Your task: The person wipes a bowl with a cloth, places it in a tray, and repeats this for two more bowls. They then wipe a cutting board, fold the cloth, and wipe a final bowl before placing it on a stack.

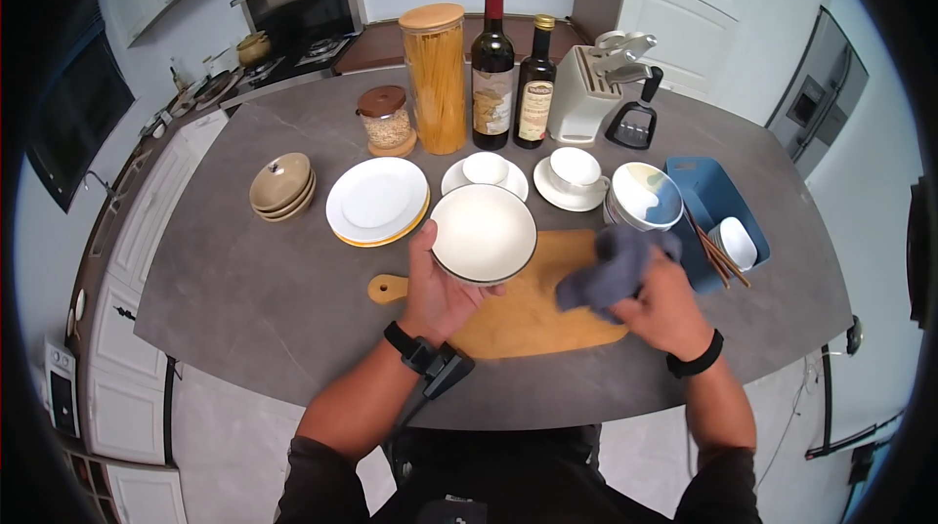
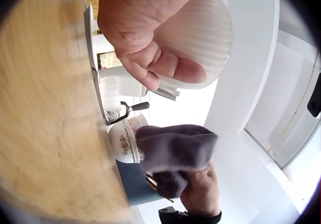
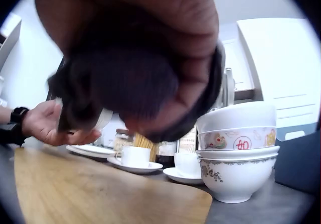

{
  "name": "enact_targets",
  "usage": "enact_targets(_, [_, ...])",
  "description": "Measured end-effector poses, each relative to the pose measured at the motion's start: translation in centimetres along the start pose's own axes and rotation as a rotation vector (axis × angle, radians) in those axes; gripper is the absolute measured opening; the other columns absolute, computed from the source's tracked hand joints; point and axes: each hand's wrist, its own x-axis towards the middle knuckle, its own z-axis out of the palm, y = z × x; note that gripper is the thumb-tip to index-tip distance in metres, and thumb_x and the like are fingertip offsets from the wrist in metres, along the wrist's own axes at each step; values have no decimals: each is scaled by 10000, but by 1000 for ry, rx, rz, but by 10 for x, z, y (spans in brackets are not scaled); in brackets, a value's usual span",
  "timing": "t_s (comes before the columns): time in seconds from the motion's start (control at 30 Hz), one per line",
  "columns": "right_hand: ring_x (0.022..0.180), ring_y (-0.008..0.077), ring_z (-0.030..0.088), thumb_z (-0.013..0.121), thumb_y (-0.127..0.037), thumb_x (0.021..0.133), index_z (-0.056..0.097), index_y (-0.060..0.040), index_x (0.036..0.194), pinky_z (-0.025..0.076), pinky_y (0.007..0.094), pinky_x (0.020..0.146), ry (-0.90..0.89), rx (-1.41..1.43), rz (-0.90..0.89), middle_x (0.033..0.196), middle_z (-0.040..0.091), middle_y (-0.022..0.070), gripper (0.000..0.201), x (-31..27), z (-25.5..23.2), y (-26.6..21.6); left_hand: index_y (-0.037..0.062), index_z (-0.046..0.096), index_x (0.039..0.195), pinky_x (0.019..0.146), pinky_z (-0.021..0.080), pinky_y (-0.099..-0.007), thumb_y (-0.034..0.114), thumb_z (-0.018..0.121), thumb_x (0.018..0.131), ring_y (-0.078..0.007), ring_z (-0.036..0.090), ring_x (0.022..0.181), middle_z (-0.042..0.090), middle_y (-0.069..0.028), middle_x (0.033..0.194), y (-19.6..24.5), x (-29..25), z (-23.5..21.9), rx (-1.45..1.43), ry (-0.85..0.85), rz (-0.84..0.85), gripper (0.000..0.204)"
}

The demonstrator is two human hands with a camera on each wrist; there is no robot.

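Observation:
My left hand point(image 1: 437, 297) holds a cream bowl point(image 1: 484, 233) with a dark rim over the wooden cutting board point(image 1: 532, 329), its inside turned up. The thumb lies at the bowl's left rim and the fingers support it underneath, as the left wrist view shows from below. In my right hand point(image 1: 672, 314) a grey cloth point(image 1: 601, 280) is bunched and partly hangs from the fingers. The cloth is apart from the bowl, to its right, and looks blurred. Close beyond the cloth stands a stack of patterned bowls point(image 3: 238, 176).
A blue bin point(image 1: 728, 194) holds white bowls, with chopsticks point(image 1: 721, 255) across its edge. Behind the board stand white plates point(image 1: 378, 200), two cups on saucers, brown bowls point(image 1: 283, 184), a pasta jar point(image 1: 436, 80), two bottles point(image 1: 492, 75) and a knife block point(image 1: 583, 94).

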Motion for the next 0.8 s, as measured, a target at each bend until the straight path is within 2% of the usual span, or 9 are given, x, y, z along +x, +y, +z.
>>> enact_targets(0.07, [1187,435,702,841,-298,914,697,-9,1323,566,483,989,-466,-146,98,1256,737,193,521,-3,-10,-13,128,491,1577,784,661,-451,698,460,1072,-287,745,1154,690,-133,1435,0,0,2,2,-7,-17,762])
enact_targets(0.1, [1147,436,719,884,-319,882,664,-19,1374,574,496,953,-545,-163,127,1246,736,189,617,-3,-19,-15,126,490,1578,783,661,-451,697,462,1071,-288,744,1154,688,-138,1437,0,-1,4,24,-2,-5,765])
enact_targets(0.2, [1047,418,752,875,-247,896,688,-12,1338,596,475,898,-395,-132,173,1247,733,203,534,4,-37,-25,119,487,1580,782,660,-450,689,460,1073,-294,743,1159,684,-147,1442,1,-3,5,44,-7,10,763])
enact_targets(0.23, [857,340,779,860,-193,923,731,3,1242,609,414,767,-283,-96,149,1112,765,197,396,4,-37,-29,115,486,1581,781,660,-448,681,458,1077,-298,742,1164,682,-152,1445,2,-3,6,56,-18,9,758])
enact_targets(0.27, [857,340,779,860,-193,923,731,3,1242,609,414,767,-280,-104,152,1112,765,197,396,5,-38,-32,115,486,1581,781,660,-448,681,458,1077,-298,742,1164,682,-152,1445,1,-3,5,53,-26,6,758])
enact_targets(0.33, [792,146,755,855,-152,964,723,43,1199,573,304,691,-287,36,366,979,781,140,333,6,-39,-38,113,413,1637,767,669,-441,700,471,1070,-407,709,1263,615,-195,1526,-2,-2,4,66,-55,-14,818])
enact_targets(0.37, [759,95,714,801,-196,1031,737,51,1154,547,264,660,-262,64,323,854,754,78,283,6,-37,-38,113,413,1637,767,669,-441,700,471,1070,-407,709,1263,615,-195,1526,-2,-3,6,66,-70,-20,818])
enact_targets(0.6, [643,109,677,673,-417,1103,721,58,1171,551,272,586,-349,495,587,788,733,75,482,18,1,-48,55,331,1668,943,662,-600,558,353,1158,-425,657,1355,545,-233,1591,-8,-10,18,146,-242,-196,716])
enact_targets(0.8, [602,104,670,582,-320,1130,678,62,1126,556,277,518,-453,428,562,780,717,76,394,14,25,-28,63,271,1698,1024,614,-637,692,421,1115,-425,595,1435,477,-223,1654,-11,-16,25,345,-320,-297,870])
